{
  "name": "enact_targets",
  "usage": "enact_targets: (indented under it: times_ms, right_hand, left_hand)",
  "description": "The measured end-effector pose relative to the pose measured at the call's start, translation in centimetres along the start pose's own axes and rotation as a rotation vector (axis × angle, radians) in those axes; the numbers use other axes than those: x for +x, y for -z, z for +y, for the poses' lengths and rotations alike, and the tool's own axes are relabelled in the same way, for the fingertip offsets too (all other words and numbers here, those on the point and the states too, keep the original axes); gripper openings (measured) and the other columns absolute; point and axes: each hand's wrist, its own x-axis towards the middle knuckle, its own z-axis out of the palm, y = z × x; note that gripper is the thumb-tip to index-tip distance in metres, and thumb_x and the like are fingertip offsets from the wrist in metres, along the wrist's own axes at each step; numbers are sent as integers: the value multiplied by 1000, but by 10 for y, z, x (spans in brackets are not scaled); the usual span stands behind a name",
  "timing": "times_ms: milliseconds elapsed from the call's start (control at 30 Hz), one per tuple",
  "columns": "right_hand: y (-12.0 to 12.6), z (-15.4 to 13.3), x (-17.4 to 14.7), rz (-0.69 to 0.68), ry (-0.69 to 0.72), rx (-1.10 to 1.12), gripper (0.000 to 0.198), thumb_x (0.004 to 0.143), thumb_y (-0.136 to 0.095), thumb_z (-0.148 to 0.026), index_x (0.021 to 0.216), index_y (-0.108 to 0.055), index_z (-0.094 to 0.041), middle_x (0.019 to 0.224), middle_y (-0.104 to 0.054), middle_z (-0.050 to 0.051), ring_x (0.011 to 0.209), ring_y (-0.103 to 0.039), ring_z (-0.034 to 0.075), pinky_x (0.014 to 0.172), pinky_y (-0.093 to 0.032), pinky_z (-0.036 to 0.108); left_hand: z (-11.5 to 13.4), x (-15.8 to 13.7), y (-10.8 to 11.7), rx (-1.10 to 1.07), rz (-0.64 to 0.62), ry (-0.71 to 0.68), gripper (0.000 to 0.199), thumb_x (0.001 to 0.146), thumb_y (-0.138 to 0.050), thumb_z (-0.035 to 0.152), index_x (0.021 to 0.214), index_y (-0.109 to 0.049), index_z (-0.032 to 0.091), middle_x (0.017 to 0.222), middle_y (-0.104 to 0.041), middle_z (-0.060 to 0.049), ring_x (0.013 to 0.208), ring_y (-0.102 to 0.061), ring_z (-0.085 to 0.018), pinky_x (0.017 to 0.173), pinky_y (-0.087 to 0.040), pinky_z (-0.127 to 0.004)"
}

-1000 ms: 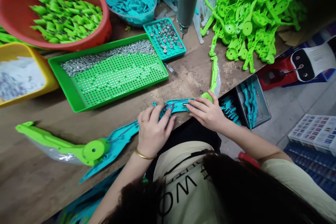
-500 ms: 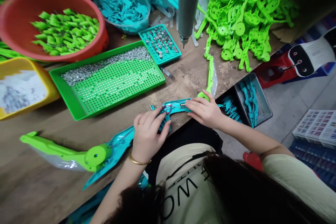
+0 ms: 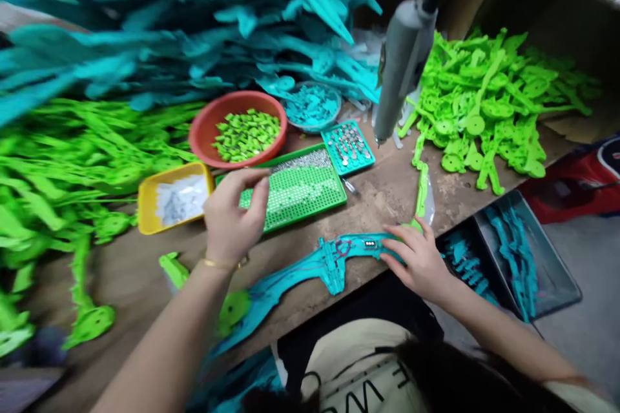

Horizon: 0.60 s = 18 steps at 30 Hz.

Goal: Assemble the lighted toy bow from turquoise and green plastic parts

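Observation:
A long turquoise bow-shaped plastic shell (image 3: 295, 271) lies across the table's front with its inside facing up. Thin wires run along it, and a small part with silvery dots (image 3: 370, 244) sits near its right end. Green arms are at both ends; the left green arm (image 3: 174, 269) is partly behind my forearm. My right hand (image 3: 419, 258) grips the shell's right end between thumb and fingers. Raised off the shell, my left hand (image 3: 236, 216) is over the near left part of the green perforated tray (image 3: 300, 197), thumb and index finger apart, nothing visible in it.
Silvery screws lie in the green tray. A yellow tub (image 3: 148, 206), a red bowl (image 3: 198, 132) of green pieces and a turquoise tray (image 3: 365, 158) of metal discs stand around it. An electric screwdriver (image 3: 404, 64) hangs above. Green parts (image 3: 489, 103) are heaped at right.
My left hand has let go of the shell and moved up and left toward the tray. My right hand stays at the shell's right end. The view has tilted up, showing more heaps.

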Motion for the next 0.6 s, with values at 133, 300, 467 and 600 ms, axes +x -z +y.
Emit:
enact_targets:
  times_ms: [133,300,467,600]
  right_hand:
    - [12,18,0,39,-28,25,14,90,-59,-22,103,-63,-22,111,-73,8,101,-69,21,114,-29,51]
    - [29,57,-29,89,-85,-123,16,90,-57,-27,105,-63,-22,106,-74,9,94,-72,24,113,-28,56]
    - [35,79,-44,109,-153,-208,17,91,-55,-33,104,-63,-24,103,-75,7,91,-73,25,109,-32,57]
    - [34,74,-8,88,-57,-190,12,91,-56,-28,100,-64,-24,100,-75,5,88,-72,22,112,-30,56]
  left_hand:
    - [-16,110,-4,132,7,171,31,92,-51,33,103,-66,9,101,-70,-6,92,-64,-15,87,-51,-33]
    - [-43,211,46,503,229,297,62,85,-62,45,123,-50,-3,142,-46,-17,140,-28,-37,111,-24,-62]
    - [-69,220,104,805,27,485,92,77,-72,51,134,-31,-10,138,-48,-26,132,-42,-43,99,-33,-68]
    - [-90,201,120,812,-59,443,101,71,-64,74,130,-44,-5,136,-51,-24,128,-47,-45,95,-39,-66]
